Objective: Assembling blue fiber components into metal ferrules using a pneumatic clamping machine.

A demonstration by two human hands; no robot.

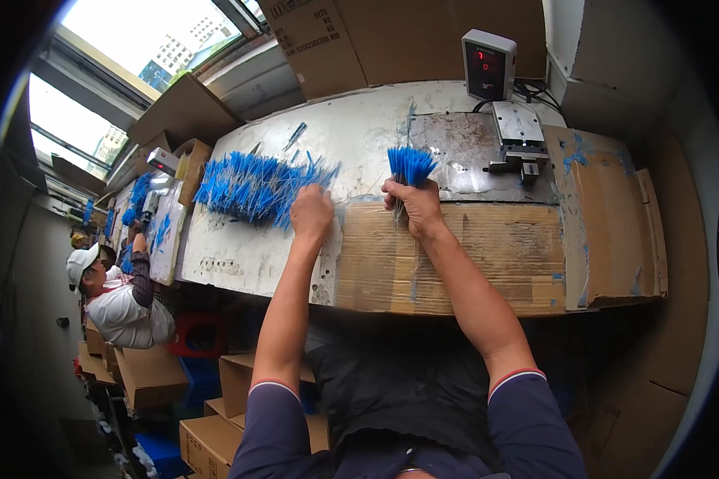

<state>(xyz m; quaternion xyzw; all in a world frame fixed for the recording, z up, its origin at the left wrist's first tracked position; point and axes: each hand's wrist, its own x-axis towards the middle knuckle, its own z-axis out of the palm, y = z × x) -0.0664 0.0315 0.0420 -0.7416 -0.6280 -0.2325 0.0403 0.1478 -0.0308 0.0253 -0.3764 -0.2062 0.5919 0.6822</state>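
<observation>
My right hand [415, 205] is closed round an upright bundle of thin grey strands with blue ends [411, 165], the blue ends fanning out above my fist. A large heap of the same blue-and-grey strands [248, 188] lies on the white table to the left. My left hand [311, 212] is at the heap's right edge, its fingers curled in and slightly blurred. Some strands show just beyond those fingers, but what they pinch is hidden.
Flattened cardboard [455, 255] covers the near right tabletop. A metal fixture [521, 132] stands on a metal plate behind it, by a small display box [490, 64]. A pen-like tool [295, 136] lies behind the heap. At far left, another person [124, 307] works.
</observation>
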